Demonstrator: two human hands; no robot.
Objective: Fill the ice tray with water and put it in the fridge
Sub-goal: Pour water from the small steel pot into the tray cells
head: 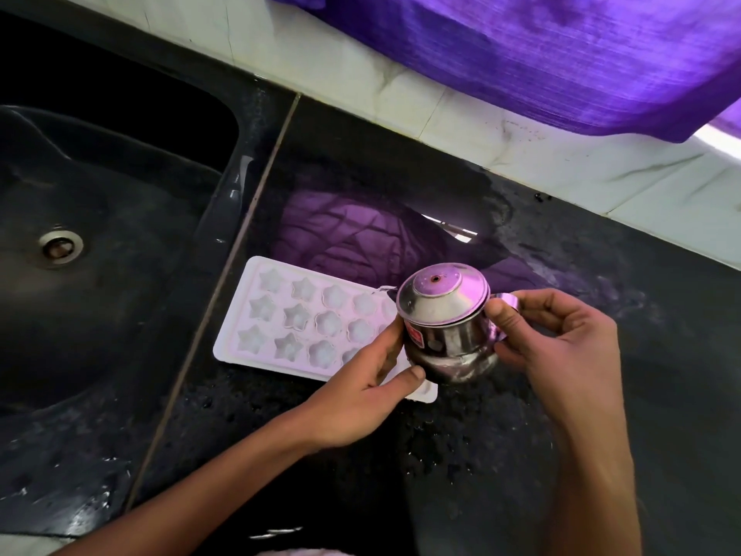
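A white ice tray (pixel 280 311) with star and flower shaped cells lies flat on the black counter, just right of the sink. Over its right end I hold a small lidded steel jug (pixel 445 327), tilted with its spout toward the tray. My right hand (pixel 561 347) grips the jug's handle, thumb near the lid. My left hand (pixel 377 379) cups the jug's lower side with fingers and thumb curled round it. A thin stream at the spout falls toward the tray. The tray's right end is hidden behind the jug and my left hand.
A black sink (pixel 100 234) with a metal drain (pixel 61 244) fills the left. The black stone counter (pixel 601 395) is wet and speckled. White tiles (pixel 481 126) run along the back wall, with a purple cloth (pixel 561 54) hanging above.
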